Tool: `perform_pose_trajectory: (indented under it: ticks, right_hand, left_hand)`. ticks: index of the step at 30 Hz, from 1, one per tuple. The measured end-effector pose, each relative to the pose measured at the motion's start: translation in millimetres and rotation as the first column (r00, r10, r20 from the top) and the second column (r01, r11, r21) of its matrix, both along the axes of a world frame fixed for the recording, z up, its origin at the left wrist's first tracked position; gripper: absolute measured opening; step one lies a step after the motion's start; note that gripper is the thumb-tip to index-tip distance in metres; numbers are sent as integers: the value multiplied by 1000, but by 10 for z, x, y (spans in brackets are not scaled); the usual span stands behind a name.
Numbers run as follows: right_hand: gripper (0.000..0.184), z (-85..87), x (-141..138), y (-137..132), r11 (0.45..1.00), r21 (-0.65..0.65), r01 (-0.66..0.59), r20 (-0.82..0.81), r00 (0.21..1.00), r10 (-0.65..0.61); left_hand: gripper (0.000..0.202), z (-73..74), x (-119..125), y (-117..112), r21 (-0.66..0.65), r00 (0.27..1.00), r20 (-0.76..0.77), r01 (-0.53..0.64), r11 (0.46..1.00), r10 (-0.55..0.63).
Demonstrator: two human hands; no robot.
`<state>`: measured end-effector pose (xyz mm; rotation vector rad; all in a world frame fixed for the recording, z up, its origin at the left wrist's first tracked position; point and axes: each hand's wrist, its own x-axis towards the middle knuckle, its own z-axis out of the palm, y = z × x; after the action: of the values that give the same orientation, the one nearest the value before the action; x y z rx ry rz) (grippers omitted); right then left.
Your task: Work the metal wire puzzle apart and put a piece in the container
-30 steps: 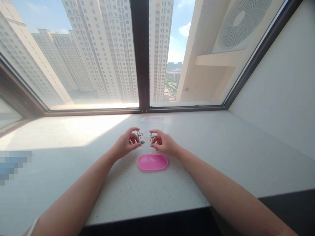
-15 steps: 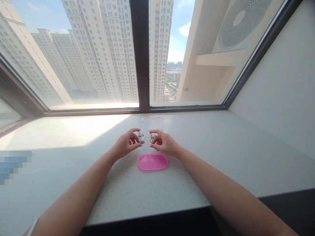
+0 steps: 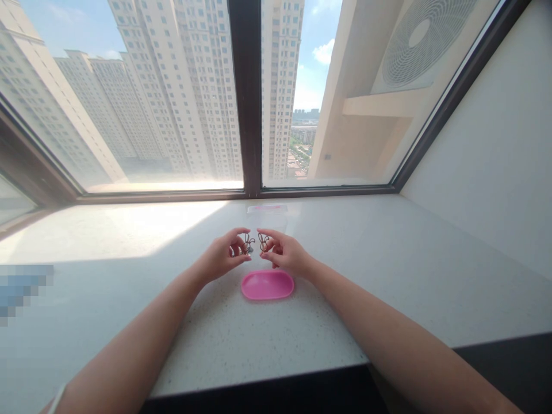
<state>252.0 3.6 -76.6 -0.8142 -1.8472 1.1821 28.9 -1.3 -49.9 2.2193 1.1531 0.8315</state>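
Note:
My left hand [image 3: 221, 255] is closed in a pinch, thumb and forefinger gripping a small dark looped wire ornament [image 3: 248, 244] shaped like a rabbit's head. A shiny bit shows low beside its fingers, too small to name. Opposite it, my right hand [image 3: 290, 253] pinches a similar looped wire ornament [image 3: 263, 242] upright between thumb and forefinger. The two ornaments face each other with a narrow gap between them. Just below and nearer to me, a pink oval tray [image 3: 267, 286] lies on the pale speckled counter [image 3: 259, 339].
Behind my hands a clear container with pink marks [image 3: 267, 210] rests close to the window frame [image 3: 253, 194]. A blurred blue patch [image 3: 19, 287] is at the far left. The counter's front edge drops to a dark area, and a white wall [image 3: 491, 172] bounds the right.
Both hands have shifted slightly, bringing the two ornaments closer together. The right ornament has turned a little and moved left. The pink tray stays in place.

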Motion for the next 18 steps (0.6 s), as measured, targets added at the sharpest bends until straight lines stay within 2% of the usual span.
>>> perform_pose_trajectory:
  ticks: [8,18]
  right_hand:
    - [84,62,-4,-67,999,-5,-39,49,998,40]
    - [88,65,-1,-60,999,-9,-53,98,994,54]
  left_hand:
    - [55,28,32,-34,11,997,-53,51,999,-50]
    - [55,61,76,-98,2,991,-46,123,992,-123]
